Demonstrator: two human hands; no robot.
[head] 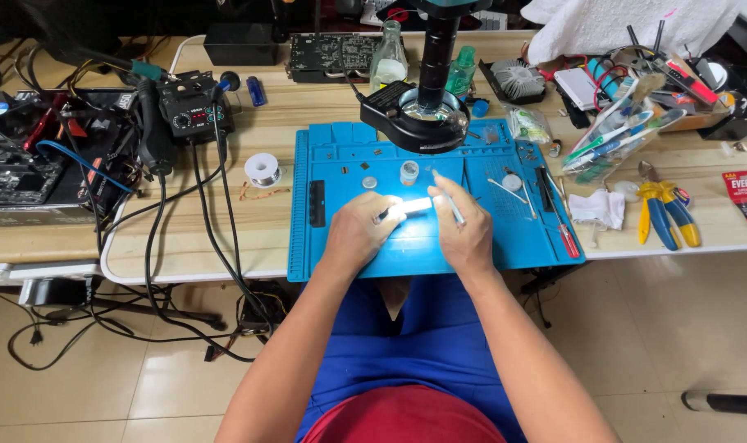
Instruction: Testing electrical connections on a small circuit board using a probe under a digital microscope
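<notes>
My left hand (358, 232) rests on the blue work mat (332, 246) and grips a small brightly lit strip-shaped part (412, 206) under the lamp. My right hand (465, 230) holds a thin pale tool (450, 203), perhaps tweezers, with its tip pointing up and left, close to the part. A black microscope with a ring light (425, 115) stands over the mat's far edge. A small round jar (409, 171) and a tiny round tin (369, 182) sit on the mat just beyond my hands.
A soldering station (194, 113) with black cables and a solder spool (262, 169) lie left. Yellow-and-blue pliers (664, 212), a red screwdriver (564, 230), a white cloth (599, 207) and a bag of brushes (615, 139) lie right. A glass bottle (388, 59) stands behind.
</notes>
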